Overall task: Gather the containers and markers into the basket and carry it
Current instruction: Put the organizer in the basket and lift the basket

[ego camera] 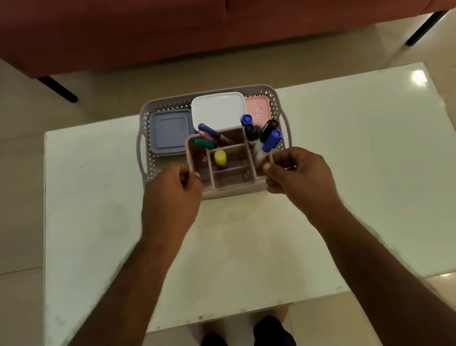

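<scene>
While a rust-red upholstered sofa [193, 9] on dark legs fills the far side of the tiled floor, a glossy white rectangular table [372, 178] lies below the camera, and on its far middle stands a grey perforated plastic basket [142, 117] with side handles. Along the basket's far wall sit three lidded containers side by side: a blue-grey square container [172, 132] on the left, a white square container [218, 110] in the middle, and a pale pink container [257, 107] on the right, partly hidden. Nearer, a mauve plastic compartmented organiser [235, 185] sits over the basket's near part, holding markers: a blue-capped marker [272, 141] and a black-capped marker [268, 129] lean out to the right, a green-capped marker [203, 143] leans left, and a yellow-capped one [220, 157] stands upright in a middle cell. The left hand [172, 198] curls its fingers around the organiser's left wall, thumb against the rim. The right hand [299, 171] pinches the organiser's right wall with curled fingers.
</scene>
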